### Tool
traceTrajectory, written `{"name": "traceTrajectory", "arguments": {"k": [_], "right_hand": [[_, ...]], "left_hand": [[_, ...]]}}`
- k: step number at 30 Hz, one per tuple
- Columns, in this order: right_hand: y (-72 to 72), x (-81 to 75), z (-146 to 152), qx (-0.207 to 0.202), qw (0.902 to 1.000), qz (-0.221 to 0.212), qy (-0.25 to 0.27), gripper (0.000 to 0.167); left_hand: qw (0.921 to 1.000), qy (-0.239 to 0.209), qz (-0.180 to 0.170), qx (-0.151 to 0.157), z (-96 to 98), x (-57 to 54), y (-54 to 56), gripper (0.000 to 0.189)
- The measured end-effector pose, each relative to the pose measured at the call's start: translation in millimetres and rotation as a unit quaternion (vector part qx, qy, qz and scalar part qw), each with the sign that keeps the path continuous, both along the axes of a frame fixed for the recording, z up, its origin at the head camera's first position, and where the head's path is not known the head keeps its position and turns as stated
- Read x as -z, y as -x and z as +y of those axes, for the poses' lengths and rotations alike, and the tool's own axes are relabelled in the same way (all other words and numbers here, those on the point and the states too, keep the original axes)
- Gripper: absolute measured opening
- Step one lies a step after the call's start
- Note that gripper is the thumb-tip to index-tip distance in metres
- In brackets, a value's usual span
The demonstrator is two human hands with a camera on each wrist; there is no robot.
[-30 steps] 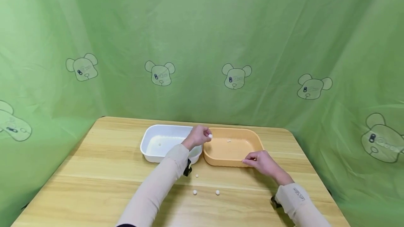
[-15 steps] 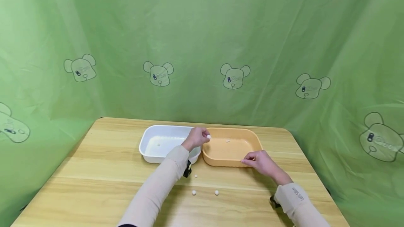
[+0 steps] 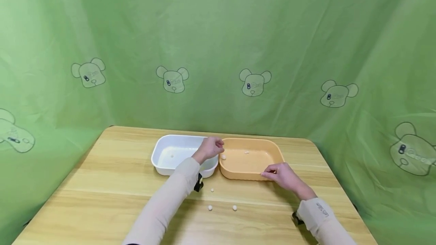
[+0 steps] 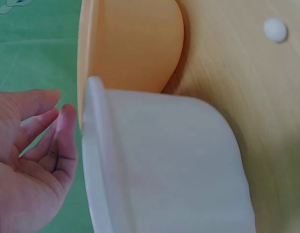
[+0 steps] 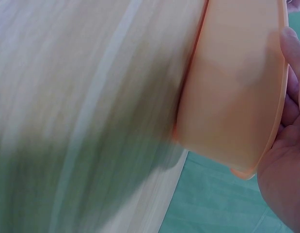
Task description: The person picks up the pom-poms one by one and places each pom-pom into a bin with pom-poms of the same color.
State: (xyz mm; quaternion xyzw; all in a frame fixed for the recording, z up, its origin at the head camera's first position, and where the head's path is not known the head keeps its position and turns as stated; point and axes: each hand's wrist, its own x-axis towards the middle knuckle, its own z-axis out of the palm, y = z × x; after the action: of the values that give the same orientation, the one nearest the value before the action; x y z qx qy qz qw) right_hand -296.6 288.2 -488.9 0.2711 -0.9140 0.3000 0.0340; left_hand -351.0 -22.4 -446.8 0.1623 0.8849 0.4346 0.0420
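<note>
My left hand [image 3: 212, 147] is over the seam between the white basin [image 3: 160, 167] and the orange basin [image 3: 238, 175]. Its thumb and curved fingers [image 4: 67, 141] have a gap between them, with nothing held. Just below its fingertips, a small white ball [image 3: 223, 157] shows within the left end of the orange basin. Two tinier white bits [image 3: 246, 152] lie farther back on that basin's floor. My right hand [image 3: 284, 177] pinches the orange basin's front right rim, thumb outside and fingers over the inner side. One white bead [image 3: 172, 156] rests inside the white basin.
On the wooden table [image 3: 102, 207], nearer me, lie two white balls, a left one [image 3: 210, 208] and a right one [image 3: 234, 208], plus a smaller bead [image 3: 212, 190]. A green curtain [image 3: 211, 105] printed with bear heads closes off the back and sides.
My left hand has let go of the white ball, which has dropped from its fingertips into the orange basin. That hand has drawn slightly left; the right keeps its grip on the rim.
</note>
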Motion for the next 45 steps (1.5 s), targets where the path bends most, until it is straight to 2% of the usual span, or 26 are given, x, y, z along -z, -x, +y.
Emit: {"name": "traceTrajectory", "arguments": {"k": [6, 10, 15, 20, 25, 28, 35, 41, 45], "right_hand": [[-1.2, 1.8, 3.4, -0.001, 1.0, -0.006, -0.001, 0.015], [-2.7, 3.2, 4.8, 0.007, 0.9999, -0.011, -0.006, 0.014], [-3.7, 5.5, 6.1, 0.008, 0.9999, -0.004, -0.007, 0.013], [-4.9, 5.6, 5.7, 0.008, 0.9999, -0.002, -0.007, 0.015], [-3.9, 4.6, 4.6, 0.007, 0.9999, -0.007, -0.01, 0.016], [-2.2, 4.2, 4.0, 0.008, 0.9999, -0.008, -0.01, 0.016], [0.5, 1.8, 2.7, 0.007, 0.9999, -0.01, -0.01, 0.017], [1.0, 0.3, 1.1, 0.008, 0.9998, -0.016, -0.009, 0.016], [1.4, -0.9, -0.2, 0.007, 0.9999, -0.013, -0.006, 0.015]], "left_hand": [[0.999, 0.009, 0.03, 0.031, -13.5, 0.3, -9.2, 0.019], [0.9975, 0.006, 0.048, 0.051, -23.1, 4.1, -20.1, 0.012], [0.996, -0.011, 0.04, 0.079, -31.4, 6.8, -38.1, 0.01], [0.9901, -0.017, 0.024, 0.137, -35.3, 7.4, -57.1, 0.009], [0.9767, -0.019, 0.007, 0.214, -38.6, 9.2, -74.5, 0.011], [0.9708, -0.023, -0.01, 0.239, -41.6, 12.4, -82.1, 0.011], [0.9674, 0.012, -0.014, 0.253, -51.7, 23.8, -91.3, 0.011], [0.9614, 0.041, -0.035, 0.27, -57.4, 31.6, -95.9, 0.019], [0.9615, 0.063, -0.04, 0.264, -57.9, 35.2, -98.6, 0.024]]}}
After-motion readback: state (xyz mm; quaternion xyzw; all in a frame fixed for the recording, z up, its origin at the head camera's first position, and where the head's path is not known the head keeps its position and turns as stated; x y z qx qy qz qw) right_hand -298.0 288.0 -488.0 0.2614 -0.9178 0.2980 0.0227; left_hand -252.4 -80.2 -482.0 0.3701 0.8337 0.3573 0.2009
